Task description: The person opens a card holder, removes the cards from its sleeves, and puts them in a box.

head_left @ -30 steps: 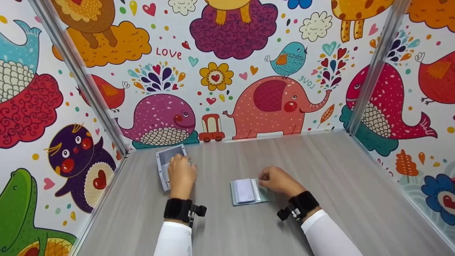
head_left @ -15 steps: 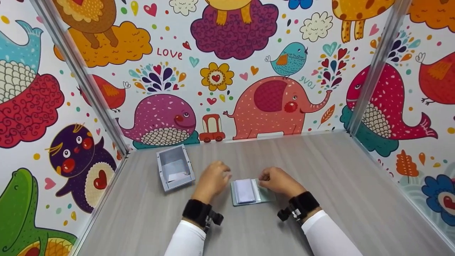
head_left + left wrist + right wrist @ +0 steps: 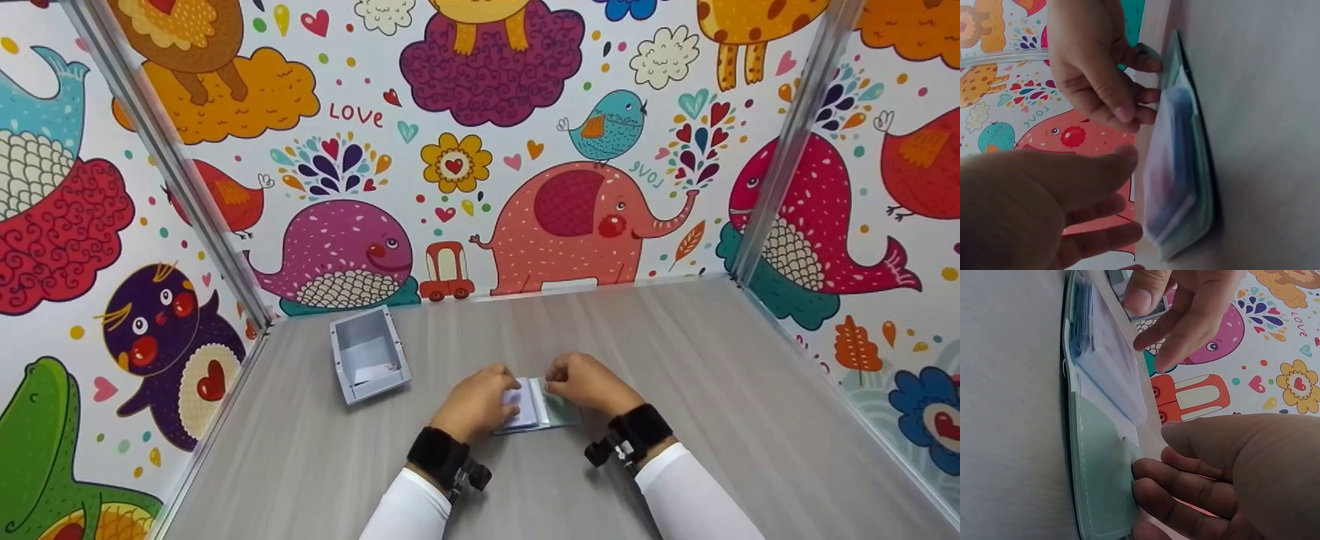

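A small light-green card holder (image 3: 561,411) lies spread on the table, a thick stack of clear plastic sleeves (image 3: 1107,354) on its left half. My left hand (image 3: 480,401) hovers over those sleeves with fingers and thumb apart and nothing between them. In the left wrist view, its thumb (image 3: 1123,157) is close beside the stack. My right hand (image 3: 589,382) is at the holder's right half. Its bent fingertips (image 3: 1143,489) rest at the edge of the green cover (image 3: 1103,467), while the thumb stays off it.
A grey open box (image 3: 371,356) stands at the back left of the table, with a white card (image 3: 375,373) lying inside. Walls with printed cartoon animals (image 3: 570,225) close off the back and both sides.
My left hand has left the grey box, moving right and toward me until it is over the sleeves. My right hand stays at the green cover.
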Tool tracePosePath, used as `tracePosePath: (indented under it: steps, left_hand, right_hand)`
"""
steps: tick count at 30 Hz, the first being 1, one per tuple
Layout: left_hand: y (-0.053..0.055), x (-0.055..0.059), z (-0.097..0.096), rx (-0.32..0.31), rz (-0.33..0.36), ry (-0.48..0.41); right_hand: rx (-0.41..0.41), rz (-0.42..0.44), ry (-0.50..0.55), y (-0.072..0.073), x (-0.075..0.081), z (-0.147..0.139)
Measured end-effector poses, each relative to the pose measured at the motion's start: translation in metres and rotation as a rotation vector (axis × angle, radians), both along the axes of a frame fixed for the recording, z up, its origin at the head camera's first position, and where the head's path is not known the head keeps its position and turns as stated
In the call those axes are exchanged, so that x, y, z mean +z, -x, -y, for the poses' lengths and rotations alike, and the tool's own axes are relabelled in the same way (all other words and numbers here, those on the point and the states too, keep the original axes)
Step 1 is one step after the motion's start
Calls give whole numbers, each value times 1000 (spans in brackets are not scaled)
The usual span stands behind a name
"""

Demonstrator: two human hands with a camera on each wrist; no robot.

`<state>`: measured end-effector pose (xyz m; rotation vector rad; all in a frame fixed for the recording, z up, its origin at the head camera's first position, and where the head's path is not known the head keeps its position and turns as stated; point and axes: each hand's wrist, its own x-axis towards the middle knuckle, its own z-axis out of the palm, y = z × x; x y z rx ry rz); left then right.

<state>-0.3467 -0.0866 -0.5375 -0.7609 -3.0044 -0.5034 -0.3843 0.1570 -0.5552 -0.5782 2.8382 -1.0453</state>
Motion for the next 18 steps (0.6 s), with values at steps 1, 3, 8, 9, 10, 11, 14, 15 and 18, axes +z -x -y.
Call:
tracePosePath:
  steps: [1, 3, 8, 9, 10, 11, 14, 15, 18]
  left_hand:
    - [-1, -1, -1, -1, -11, 17]
    - [-2, -4, -1, 8, -32, 45]
    - [-4, -6, 2, 32, -39, 76]
    - [-4, -6, 2, 33, -39, 77]
    - [-4, -6, 3, 34, -38, 79]
    - [-3, -6, 4, 34, -37, 78]
    - [-3, -5, 6, 39, -26, 63]
    - [-3, -5, 6, 43, -17, 54]
    - [-4, -4, 6, 53, 10, 30]
  right_hand:
    - [-1, 1, 2, 0, 0, 0]
    - [3, -4, 4, 0, -1, 1]
    - [9, 0, 9, 1, -2, 0]
    - [5, 6, 10, 1, -2, -1]
    - [7, 6, 11, 1, -2, -1]
    - [8, 10, 12, 1, -2, -1]
    - [6, 22, 18, 1, -2, -2]
    - [4, 27, 20, 1, -1, -2]
    - [0, 31, 21, 1, -1, -2]
